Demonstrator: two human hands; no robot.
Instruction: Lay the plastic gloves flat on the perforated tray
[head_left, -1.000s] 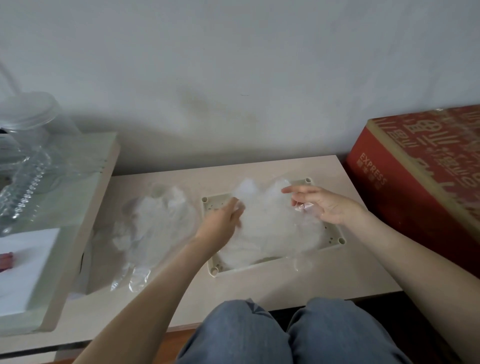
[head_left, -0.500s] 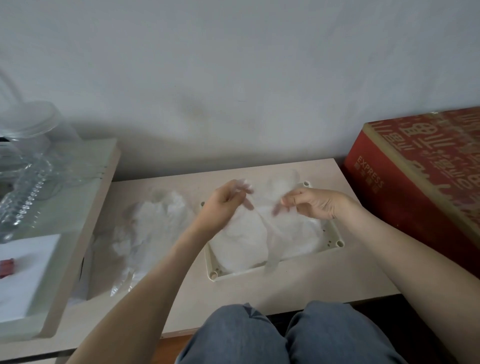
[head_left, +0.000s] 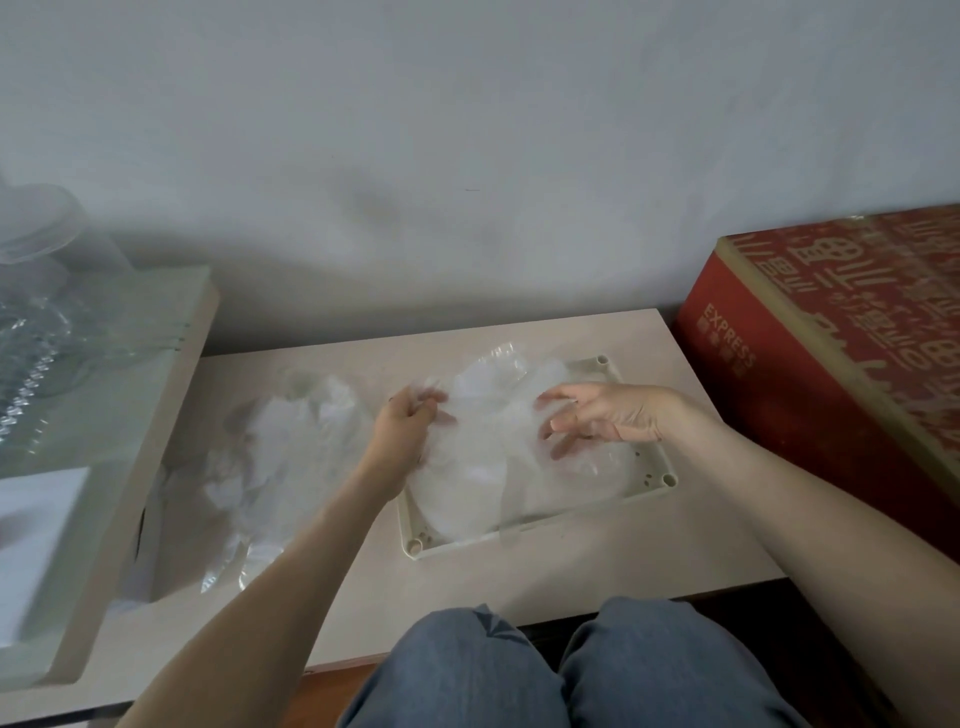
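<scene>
Glass fills the upper left of the frame: a clear jar (head_left: 39, 228) stands on a glass-topped side table (head_left: 130, 415), whose pale edge slants down toward the lower left corner. Just right of that edge, on the low beige table (head_left: 675, 540), lies a loose heap of gloves (head_left: 291, 452), crumpled and translucent, with a strip of bare tabletop between it and the table's near edge.

At the centre, the left hand (head_left: 405, 436) sits at the left edge of the perforated tray (head_left: 655, 475). Its fingers are curled tight, gripping the left margin of the plastic gloves (head_left: 478, 478) that lie on the tray. This film covers most of the tray, bulges past its far edge and laps onto the near rim (only three corner posts and the holed right border show bare).

The right hand (head_left: 608, 415) hovers low over the tray's right half, fingers spread and half bent, their tips touching the film; it has hold of nothing that I can make out.

Right of the tray, a band of bare tabletop runs to the table's right edge. A red carton (head_left: 831, 353) stands just beyond that edge, closing off the right side of the frame. At bottom centre, two knees in blue jeans (head_left: 467, 675) meet the table's near edge.
</scene>
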